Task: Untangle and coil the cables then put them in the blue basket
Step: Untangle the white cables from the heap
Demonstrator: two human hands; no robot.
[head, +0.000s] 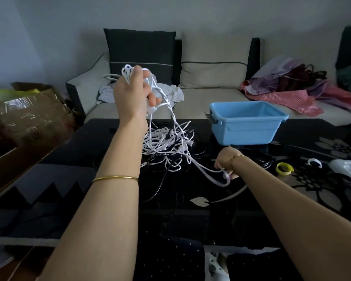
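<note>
My left hand is raised above the black table and grips a bunch of white cable loops. From it the white cables hang down into a tangle on the table, mixed with thin black cables. My right hand is low, just in front of the basket, and pinches a white strand that runs back to the tangle. The blue basket stands on the table to the right of the tangle, and nothing shows inside it.
A yellow ring, a white clip and a clear plastic bag lie at the right of the glossy black table. A sofa with cushions and clothes is behind. A cardboard box stands at the left.
</note>
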